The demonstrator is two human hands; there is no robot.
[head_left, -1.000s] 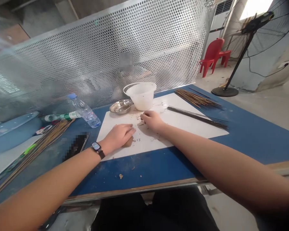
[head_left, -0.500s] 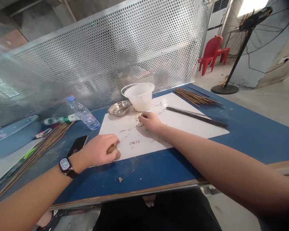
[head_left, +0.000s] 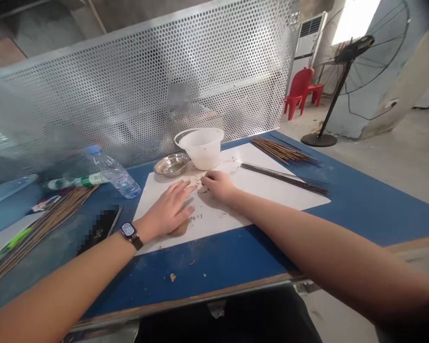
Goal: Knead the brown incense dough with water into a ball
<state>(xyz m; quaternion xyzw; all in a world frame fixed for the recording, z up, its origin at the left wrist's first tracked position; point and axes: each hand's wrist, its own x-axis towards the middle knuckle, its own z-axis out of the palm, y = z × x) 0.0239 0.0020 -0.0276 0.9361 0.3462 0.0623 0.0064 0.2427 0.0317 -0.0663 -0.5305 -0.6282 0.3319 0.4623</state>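
Observation:
My left hand (head_left: 169, 207) lies flat on the white board (head_left: 271, 190), fingers stretched out, with its palm pressing on a brown lump of paste (head_left: 180, 229) that shows at the palm's edge. A watch is on that wrist. My right hand (head_left: 218, 185) rests on the board just right of the left fingertips. Its fingers are curled and pinched together on something too small to make out. Brown crumbs are scattered on the board around both hands.
A white plastic bowl (head_left: 202, 147) and a small metal dish (head_left: 170, 165) stand behind the hands. Dark thin sticks (head_left: 286, 176) and a brown bundle (head_left: 282, 151) lie right. A water bottle (head_left: 112, 171), phone (head_left: 100, 227) and more sticks (head_left: 39, 228) lie left. A perforated metal screen (head_left: 146, 85) backs the table.
My left hand pulled back toward the table edge gripping the brown lump, then moved forward again and flattened over it. My right hand stayed in place, pinched.

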